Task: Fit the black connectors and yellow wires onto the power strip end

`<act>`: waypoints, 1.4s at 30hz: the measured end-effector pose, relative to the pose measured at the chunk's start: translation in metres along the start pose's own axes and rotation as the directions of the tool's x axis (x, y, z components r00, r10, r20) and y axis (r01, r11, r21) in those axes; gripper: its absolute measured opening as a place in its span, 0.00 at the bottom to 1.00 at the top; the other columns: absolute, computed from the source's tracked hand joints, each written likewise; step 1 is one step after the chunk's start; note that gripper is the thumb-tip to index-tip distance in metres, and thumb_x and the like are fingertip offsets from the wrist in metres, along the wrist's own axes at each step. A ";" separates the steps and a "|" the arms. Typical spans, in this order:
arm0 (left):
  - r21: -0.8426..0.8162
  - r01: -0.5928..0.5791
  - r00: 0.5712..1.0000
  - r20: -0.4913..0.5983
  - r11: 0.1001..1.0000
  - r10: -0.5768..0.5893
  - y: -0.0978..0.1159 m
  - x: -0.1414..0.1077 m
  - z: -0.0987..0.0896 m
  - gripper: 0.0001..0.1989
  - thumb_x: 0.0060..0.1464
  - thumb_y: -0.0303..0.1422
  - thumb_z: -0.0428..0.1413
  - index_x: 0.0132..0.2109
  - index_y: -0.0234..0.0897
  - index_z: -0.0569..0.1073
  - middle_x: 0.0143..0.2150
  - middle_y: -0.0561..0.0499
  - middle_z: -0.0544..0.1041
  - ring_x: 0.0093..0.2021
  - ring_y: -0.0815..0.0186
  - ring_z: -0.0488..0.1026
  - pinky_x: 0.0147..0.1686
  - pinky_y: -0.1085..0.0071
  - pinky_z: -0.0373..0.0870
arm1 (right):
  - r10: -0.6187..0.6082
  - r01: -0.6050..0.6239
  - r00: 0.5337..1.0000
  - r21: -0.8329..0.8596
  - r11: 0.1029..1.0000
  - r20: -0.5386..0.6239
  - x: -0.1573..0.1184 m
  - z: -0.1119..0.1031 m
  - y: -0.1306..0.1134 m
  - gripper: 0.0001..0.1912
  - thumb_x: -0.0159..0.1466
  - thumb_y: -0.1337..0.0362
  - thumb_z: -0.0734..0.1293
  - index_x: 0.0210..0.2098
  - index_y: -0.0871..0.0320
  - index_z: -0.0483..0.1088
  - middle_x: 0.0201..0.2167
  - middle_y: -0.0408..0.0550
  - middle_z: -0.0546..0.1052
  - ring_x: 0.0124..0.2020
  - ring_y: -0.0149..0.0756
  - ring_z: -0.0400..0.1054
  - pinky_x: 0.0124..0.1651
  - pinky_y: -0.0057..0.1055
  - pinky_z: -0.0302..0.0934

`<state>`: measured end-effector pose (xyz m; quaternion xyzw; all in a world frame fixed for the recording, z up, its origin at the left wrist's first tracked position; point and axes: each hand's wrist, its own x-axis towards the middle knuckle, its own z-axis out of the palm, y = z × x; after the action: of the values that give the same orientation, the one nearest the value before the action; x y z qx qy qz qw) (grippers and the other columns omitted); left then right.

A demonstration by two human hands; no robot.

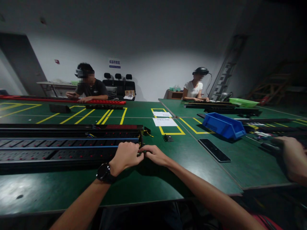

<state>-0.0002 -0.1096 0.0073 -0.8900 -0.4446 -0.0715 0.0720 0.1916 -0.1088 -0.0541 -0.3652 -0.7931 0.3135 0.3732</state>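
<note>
Two long black power strips (79, 154) lie side by side on the green table, with rows of sockets and reddish marks. My left hand (126, 156), with a black watch on its wrist, curls over the right end of the nearer strip. Its fingers are closed on that end. Meeting it there, my right hand (153, 154) has its thumb and fingers pinched together at the strip's end. What lies between those fingertips is hidden. Yellow wires (149, 133) and a small black part stick out just beyond the strips' end.
Small black pieces (168, 138) and paper sheets (165, 122) lie ahead. To the right are a phone (214, 150) and a blue bin (224, 125). Another person's hand (294, 156) holds a screwdriver at far right. Two people work across the table.
</note>
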 end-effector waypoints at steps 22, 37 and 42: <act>-0.063 -0.053 0.998 -0.023 0.997 0.052 0.012 0.005 0.019 0.13 0.63 0.35 0.47 0.38 0.36 0.75 0.39 0.44 0.77 0.35 0.61 0.76 0.35 0.67 0.67 | 0.214 -0.466 0.871 -0.604 0.646 -0.442 -0.022 -0.107 0.053 0.17 0.64 0.71 0.63 0.52 0.58 0.70 0.36 0.49 0.80 0.39 0.39 0.73 0.41 0.30 0.60; -0.030 -0.075 0.997 -0.025 0.997 0.074 0.008 0.003 0.017 0.11 0.59 0.36 0.48 0.37 0.37 0.74 0.39 0.45 0.78 0.34 0.59 0.75 0.31 0.66 0.66 | 0.428 -0.654 0.756 -0.606 0.453 -0.496 -0.041 -0.136 0.081 0.16 0.60 0.78 0.63 0.42 0.66 0.80 0.40 0.63 0.79 0.41 0.43 0.71 0.41 0.33 0.56; -0.011 -0.075 0.997 -0.021 0.997 0.074 0.006 0.001 0.015 0.11 0.58 0.37 0.50 0.37 0.36 0.75 0.38 0.45 0.78 0.33 0.58 0.75 0.31 0.65 0.66 | 0.373 -0.655 0.755 -0.596 0.465 -0.539 -0.038 -0.133 0.067 0.17 0.60 0.75 0.64 0.47 0.64 0.79 0.42 0.62 0.78 0.43 0.44 0.71 0.44 0.33 0.59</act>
<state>0.0061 -0.1089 -0.0079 -0.9055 -0.4100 -0.0804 0.0739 0.3418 -0.0740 -0.0497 -0.7579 -0.6212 -0.0150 0.1987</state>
